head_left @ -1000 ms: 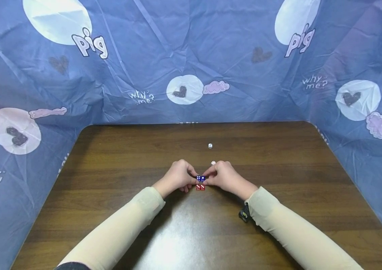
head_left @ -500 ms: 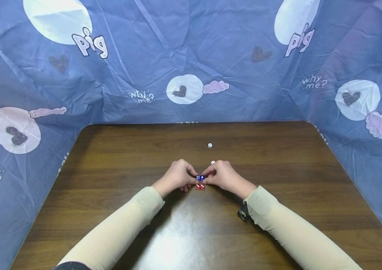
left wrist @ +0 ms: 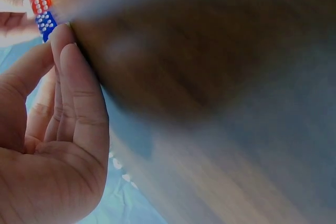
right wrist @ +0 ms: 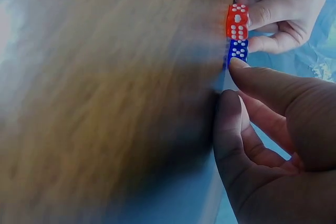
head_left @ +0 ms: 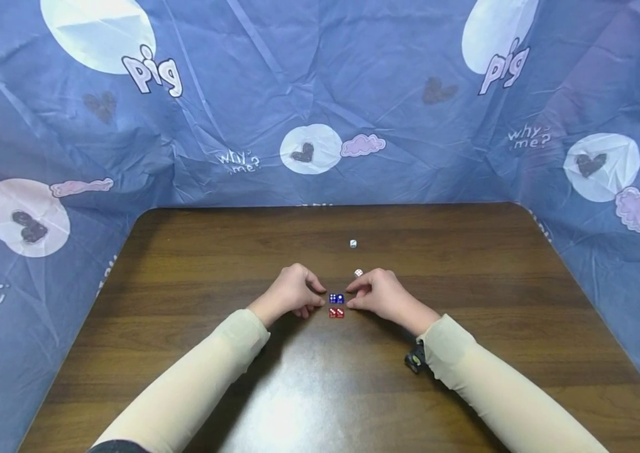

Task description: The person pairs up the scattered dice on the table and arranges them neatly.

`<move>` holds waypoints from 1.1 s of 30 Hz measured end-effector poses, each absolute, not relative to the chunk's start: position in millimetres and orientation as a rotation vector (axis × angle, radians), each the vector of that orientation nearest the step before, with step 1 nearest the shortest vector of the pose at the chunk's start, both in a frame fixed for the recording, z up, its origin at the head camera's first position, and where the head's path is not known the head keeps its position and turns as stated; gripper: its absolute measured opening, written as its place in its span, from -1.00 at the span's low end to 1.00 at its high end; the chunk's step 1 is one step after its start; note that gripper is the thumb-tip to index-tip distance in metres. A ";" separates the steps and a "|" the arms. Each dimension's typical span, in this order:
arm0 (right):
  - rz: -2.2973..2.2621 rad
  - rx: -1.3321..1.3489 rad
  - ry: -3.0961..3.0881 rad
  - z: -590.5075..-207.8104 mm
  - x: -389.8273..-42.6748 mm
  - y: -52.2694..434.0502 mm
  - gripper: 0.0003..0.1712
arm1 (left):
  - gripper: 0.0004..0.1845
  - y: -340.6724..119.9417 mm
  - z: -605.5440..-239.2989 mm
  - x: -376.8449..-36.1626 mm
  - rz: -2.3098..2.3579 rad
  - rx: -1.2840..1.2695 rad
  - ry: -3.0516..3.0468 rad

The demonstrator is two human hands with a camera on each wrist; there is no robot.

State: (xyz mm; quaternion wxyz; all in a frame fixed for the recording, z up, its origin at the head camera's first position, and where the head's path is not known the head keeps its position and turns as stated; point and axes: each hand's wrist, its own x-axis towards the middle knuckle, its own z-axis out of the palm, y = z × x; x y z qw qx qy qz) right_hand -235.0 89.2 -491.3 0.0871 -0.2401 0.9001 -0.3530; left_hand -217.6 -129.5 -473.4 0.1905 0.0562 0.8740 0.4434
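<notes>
I see a blue die pair (head_left: 336, 298) sitting on the counter (head_left: 467, 264) just behind a red die pair (head_left: 336, 313), the two rows touching, a little nearer me than the counter's middle. From the head view each row reads as two dice side by side; the wrist views show only one red face (right wrist: 237, 22) and one blue face (right wrist: 238, 49), stacked edge to edge, so the second die in each row is hidden there.

My left hand (head_left: 288, 292) sits just left of the dice, fingers curled, tips close to the blue row. My right hand (head_left: 379, 296) mirrors it on the right side. From overhead I see a thin gap on both sides, so both hands look apart from the dice and hold nothing. The right wrist view puts a fingertip (right wrist: 242, 66) against the blue die, though blur there leaves contact uncertain.

Behind the right hand lies a white die (head_left: 358, 272), and farther back a second white die (head_left: 353, 243). Neither appears in the wrist views. A blue printed cloth (head_left: 320, 94) walls the counter.
</notes>
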 end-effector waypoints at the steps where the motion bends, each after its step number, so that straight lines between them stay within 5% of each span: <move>1: -1.055 -0.712 2.686 -491.5 -235.1 91.0 -0.73 | -0.82 -130.4 -472.9 -217.9 1.247 0.155 2.457; 33: -1.042 -0.743 2.670 -489.5 -227.0 79.2 -0.76 | -0.62 -89.9 -467.8 -301.8 1.367 0.151 2.513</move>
